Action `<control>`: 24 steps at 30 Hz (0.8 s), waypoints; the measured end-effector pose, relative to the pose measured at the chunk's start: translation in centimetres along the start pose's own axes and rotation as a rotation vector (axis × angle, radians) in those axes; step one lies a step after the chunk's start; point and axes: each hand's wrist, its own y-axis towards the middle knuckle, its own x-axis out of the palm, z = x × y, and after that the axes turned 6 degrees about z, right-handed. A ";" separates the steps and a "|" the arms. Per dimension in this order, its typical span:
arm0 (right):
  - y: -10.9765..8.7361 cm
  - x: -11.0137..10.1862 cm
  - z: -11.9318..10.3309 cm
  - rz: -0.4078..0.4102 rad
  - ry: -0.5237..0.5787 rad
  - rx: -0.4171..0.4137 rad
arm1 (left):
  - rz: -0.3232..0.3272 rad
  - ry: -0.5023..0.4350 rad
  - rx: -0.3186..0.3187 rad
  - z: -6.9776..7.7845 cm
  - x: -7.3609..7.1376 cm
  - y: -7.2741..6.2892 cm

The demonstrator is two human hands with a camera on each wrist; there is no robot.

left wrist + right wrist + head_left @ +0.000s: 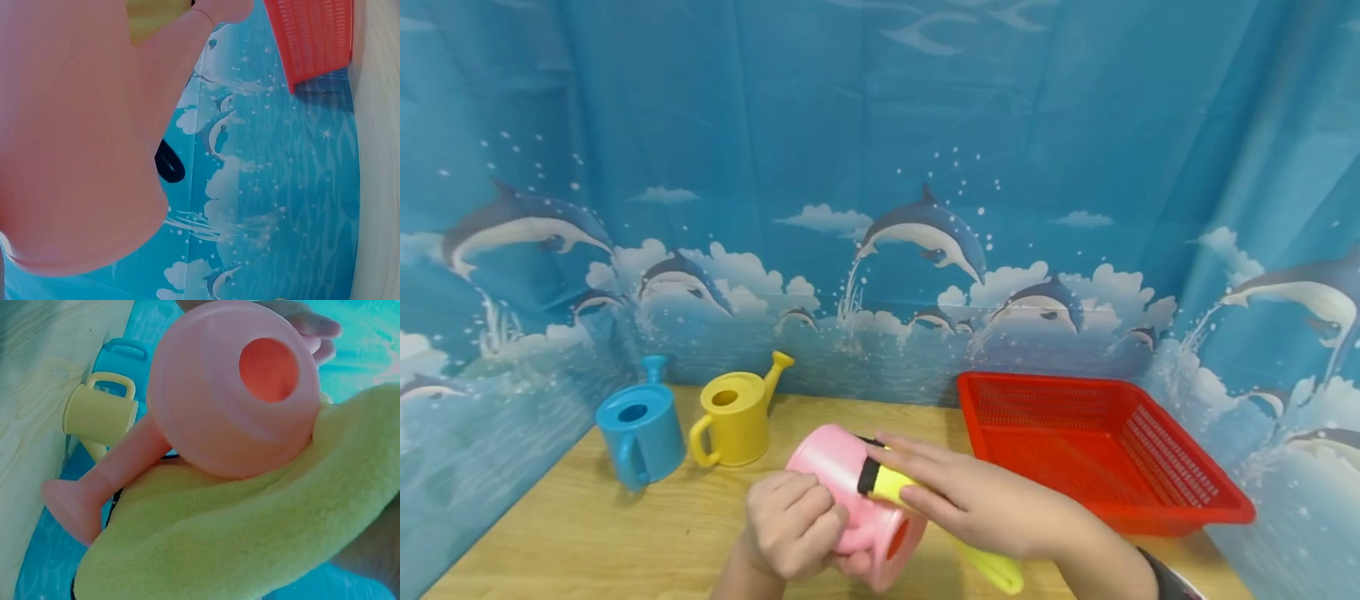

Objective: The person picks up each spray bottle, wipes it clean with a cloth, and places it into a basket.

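Observation:
My left hand (797,518) grips a pink watering can (831,458) by its handle side, in the lower middle of the head view. The can is tilted, its round opening turned down toward me. A yellow cloth (212,540) with black edging lies against the can's side in the right wrist view. Over this cloth my right hand (977,498) rests with its fingers stretched out, pressing it to the can; one end of the cloth hangs below the palm. The can's spout (128,465) shows in the right wrist view but is hidden in the head view.
A blue watering can (643,429) and a yellow watering can (739,421) stand on the wooden table (625,542) at the left. At the right is a red plastic basket (1180,508). A dolphin-printed curtain (850,125) hangs behind and around the table.

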 end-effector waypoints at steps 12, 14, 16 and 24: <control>2.6 0.1 0.9 -0.053 0.165 -0.045 | -0.004 0.011 0.059 0.7 0.3 0.7; 3.1 0.1 1.0 -0.065 0.191 -0.042 | -0.001 0.009 0.055 0.8 0.4 0.9; 3.7 0.0 1.1 -0.075 0.203 -0.060 | -0.004 0.004 0.045 0.9 0.5 1.0; 5.6 0.2 1.3 -0.079 0.196 -0.073 | -0.011 -0.079 0.003 1.5 0.9 1.4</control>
